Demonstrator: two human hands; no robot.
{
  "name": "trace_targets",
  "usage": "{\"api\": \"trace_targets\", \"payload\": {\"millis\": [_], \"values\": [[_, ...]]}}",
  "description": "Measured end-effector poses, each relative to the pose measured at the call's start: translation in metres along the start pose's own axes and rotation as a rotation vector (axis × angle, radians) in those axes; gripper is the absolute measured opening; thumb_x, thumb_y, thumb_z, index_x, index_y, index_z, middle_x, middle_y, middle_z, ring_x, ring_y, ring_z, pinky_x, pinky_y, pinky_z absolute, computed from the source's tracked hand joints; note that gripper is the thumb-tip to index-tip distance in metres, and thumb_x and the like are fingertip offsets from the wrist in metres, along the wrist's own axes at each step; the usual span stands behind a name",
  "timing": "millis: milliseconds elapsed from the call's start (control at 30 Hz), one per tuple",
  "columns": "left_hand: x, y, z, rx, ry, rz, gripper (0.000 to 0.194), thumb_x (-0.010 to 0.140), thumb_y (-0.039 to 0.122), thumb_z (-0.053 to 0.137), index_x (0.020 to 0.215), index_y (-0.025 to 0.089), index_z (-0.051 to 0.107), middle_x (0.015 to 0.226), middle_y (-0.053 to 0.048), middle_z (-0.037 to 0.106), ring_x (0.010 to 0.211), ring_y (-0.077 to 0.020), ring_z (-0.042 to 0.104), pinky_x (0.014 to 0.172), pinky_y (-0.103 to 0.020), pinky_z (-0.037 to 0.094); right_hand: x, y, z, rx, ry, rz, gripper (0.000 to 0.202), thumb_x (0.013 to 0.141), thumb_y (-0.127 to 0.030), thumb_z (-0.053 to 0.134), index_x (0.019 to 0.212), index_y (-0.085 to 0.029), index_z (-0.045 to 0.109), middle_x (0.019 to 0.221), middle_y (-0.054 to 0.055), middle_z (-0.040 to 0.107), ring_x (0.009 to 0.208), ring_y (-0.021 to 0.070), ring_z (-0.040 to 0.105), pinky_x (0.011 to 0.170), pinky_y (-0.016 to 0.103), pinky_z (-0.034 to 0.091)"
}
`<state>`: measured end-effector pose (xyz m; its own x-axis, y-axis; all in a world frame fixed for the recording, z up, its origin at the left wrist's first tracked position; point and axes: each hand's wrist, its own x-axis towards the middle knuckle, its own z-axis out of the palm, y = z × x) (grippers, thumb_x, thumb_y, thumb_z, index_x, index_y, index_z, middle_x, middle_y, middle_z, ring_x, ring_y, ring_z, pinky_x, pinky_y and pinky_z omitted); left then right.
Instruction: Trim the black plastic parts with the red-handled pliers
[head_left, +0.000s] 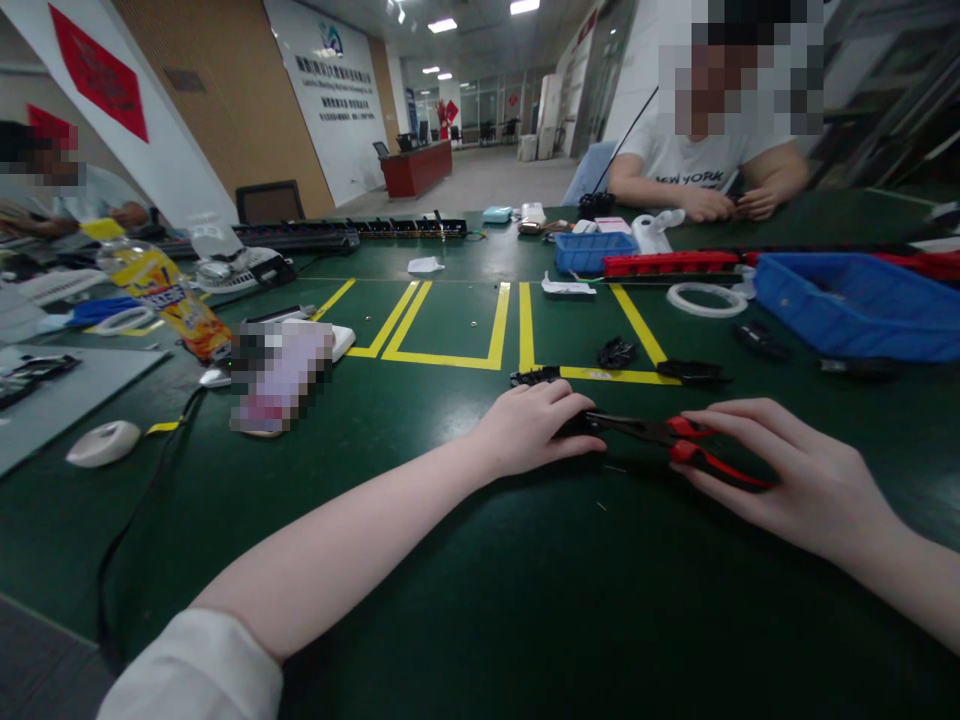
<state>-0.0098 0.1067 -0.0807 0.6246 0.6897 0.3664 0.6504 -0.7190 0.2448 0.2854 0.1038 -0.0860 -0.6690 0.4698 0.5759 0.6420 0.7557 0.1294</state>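
Note:
My right hand (802, 480) is closed around the red handles of a pair of pliers (660, 432), whose dark jaws point left. The jaw tips reach a black plastic part (576, 422) under the fingers of my left hand (536, 425). That hand is wrapped over the part and holds it against the green table; most of the part is hidden. Just beyond my left hand lies another small black piece (535, 376). Two thin pin-like bits, one of them a fine pin (602, 506), lie on the table below the pliers.
Black parts (616, 352) lie along the yellow tape (450, 358). A blue bin (862, 300) and a white tape roll (706, 299) stand at right. At left are a phone (289, 375), a drink bottle (169, 295) and a mouse (103, 443). A co-worker (705, 165) sits across.

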Motion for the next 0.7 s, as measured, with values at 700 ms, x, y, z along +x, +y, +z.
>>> {"api": "trace_targets", "payload": {"millis": [700], "values": [[-0.0013,-0.0008,0.0018,-0.067,0.003,-0.066,0.035,0.093,0.049,0.062,0.109,0.018,0.065,0.106,-0.006,0.067,0.093,-0.0221,0.066,0.077,-0.034,0.052,-0.0036,-0.0038,-0.0020,0.231,-0.025,0.115,0.044,0.083,-0.032,0.070,0.125,-0.023,0.056,0.114,0.010,0.061,0.097,0.0248,0.065,0.077,0.039,0.059]]}}
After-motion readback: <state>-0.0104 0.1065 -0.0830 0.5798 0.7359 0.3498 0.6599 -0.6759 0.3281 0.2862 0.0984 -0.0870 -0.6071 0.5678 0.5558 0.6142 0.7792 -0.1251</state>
